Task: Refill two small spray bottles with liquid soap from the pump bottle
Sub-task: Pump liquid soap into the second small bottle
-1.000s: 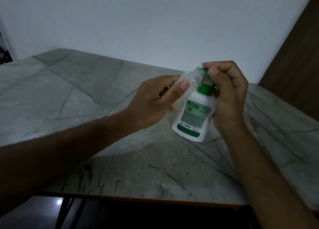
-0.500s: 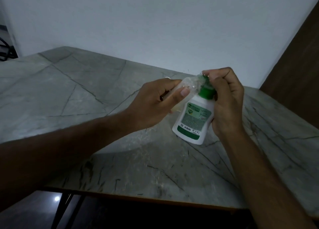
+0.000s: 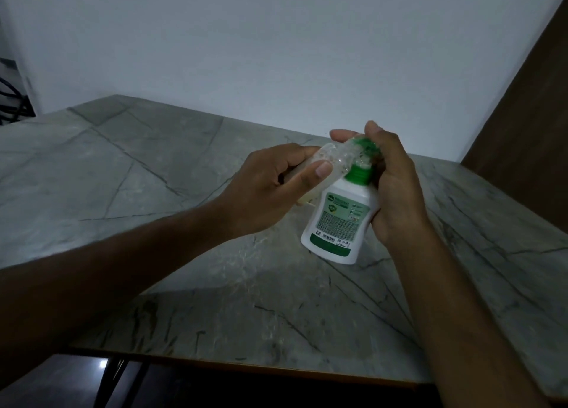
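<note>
A white pump bottle (image 3: pixel 339 220) with a green label and green pump head is tilted in the air above the table. My right hand (image 3: pixel 395 186) grips it around the neck, with fingers curled over the pump head. My left hand (image 3: pixel 270 189) holds a small clear spray bottle (image 3: pixel 333 158), tipped on its side so its open mouth meets the pump's spout. Much of the clear bottle is hidden in my left palm. Soap inside it is hard to make out. A second small bottle is not visible.
A grey marble table (image 3: pixel 215 284) with dark veins spreads below both hands; its wooden front edge runs along the bottom. A white wall stands behind it. A brown panel (image 3: pixel 528 106) rises at the right. Dark cables show at the far left edge.
Both hands and the two bottles have stayed together, shifting slightly lower in view. My right fingers now reach further over the pump head.
</note>
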